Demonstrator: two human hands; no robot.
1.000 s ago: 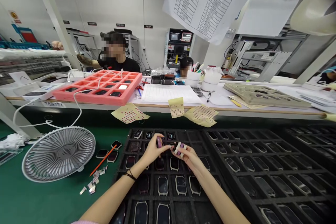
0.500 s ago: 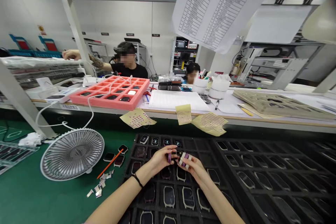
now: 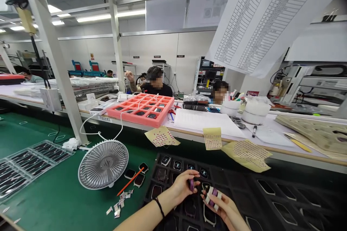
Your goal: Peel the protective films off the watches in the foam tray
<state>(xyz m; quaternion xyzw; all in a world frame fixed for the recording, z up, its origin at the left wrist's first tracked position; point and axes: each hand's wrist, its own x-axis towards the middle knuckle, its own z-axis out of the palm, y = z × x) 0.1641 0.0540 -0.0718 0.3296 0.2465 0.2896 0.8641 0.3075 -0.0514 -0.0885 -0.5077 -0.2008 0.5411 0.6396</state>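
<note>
On a green-topped work surface (image 3: 54, 195), two bare hands work low in the view, above a black compartmented tray (image 3: 170, 162) holding rounded-rectangular black watch bodies with pale frames (image 3: 210, 214). The left hand (image 3: 181, 187), wearing a thin black wristband (image 3: 159, 207), has a firm pinching grip on a narrow purple piece (image 3: 191, 184) between thumb and fingertips, its long axis close to upright. The right hand (image 3: 221, 207) lies just beside it and nearer the camera, its grip curled around a short white-and-purple banded strip (image 3: 213, 196). The strip sits tilted across the fingers, its long axis running roughly sideways, with one end toward the left hand. The two pieces are near each other but not touching, and both hang above the tray's cells. What either piece is cannot be told at this size. Left of the tray stand a round white mesh desk fan (image 3: 103, 164), a thin orange stick (image 3: 130, 181), and scattered silvery foil scraps (image 3: 119, 202). Beyond lie yellow perforated sheets (image 3: 246, 155), a coral-pink compartment tray (image 3: 141, 110), and a co-worker in a black shirt (image 3: 155, 90)
</note>
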